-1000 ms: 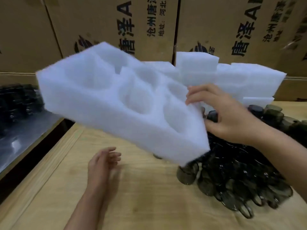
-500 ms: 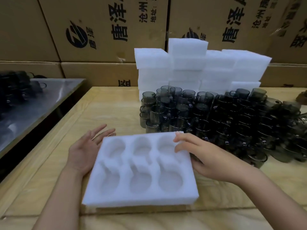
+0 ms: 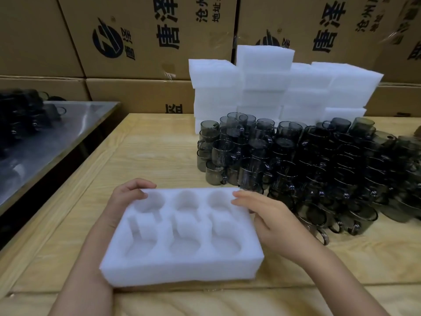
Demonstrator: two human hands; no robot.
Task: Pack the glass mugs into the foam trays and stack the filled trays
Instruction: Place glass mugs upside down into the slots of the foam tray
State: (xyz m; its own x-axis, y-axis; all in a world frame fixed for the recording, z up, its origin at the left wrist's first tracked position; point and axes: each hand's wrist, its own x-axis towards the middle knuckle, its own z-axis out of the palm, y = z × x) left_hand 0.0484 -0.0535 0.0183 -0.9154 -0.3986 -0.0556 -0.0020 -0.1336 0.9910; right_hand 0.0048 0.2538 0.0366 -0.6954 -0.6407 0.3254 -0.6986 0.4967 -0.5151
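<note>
Foam tray (image 3: 182, 267) lies flat on the wooden table (image 3: 155, 156) at 6 o'clock in my view, its long side running from 9 to 3 o'clock. It is a thick white block of soft, slightly fuzzy foam with 6 moulded pockets in 2 rows of 3. The far row looks round, the near row has round wells with a narrower slot reaching toward 12 o'clock, and each pocket shows bare foam down to its floor. My left hand (image 3: 124, 201) is at the tray's 10 o'clock corner, fingers curled over the top edge and gripping it, palm against the left wall. My right hand (image 3: 271, 220) is at the 2 o'clock corner, fingers bent onto the top face and thumb against the right wall, so it pinches that corner. Glass mugs (image 3: 307, 169), smoky grey with handles, stand crowded and piled in a dense cluster from 1 to 3 o'clock of the tray. The nearest are just beside my right hand; I cannot tell whether any touches it. Behind them, at 12 to 1 o'clock, a stack of foam trays (image 3: 264, 83) rises in several white columns against cardboard boxes (image 3: 145, 37) printed with dark characters. At 9 to 10 o'clock a metal table (image 3: 57, 137) carries more dark mugs (image 3: 25, 110), too blurred to make out.
</note>
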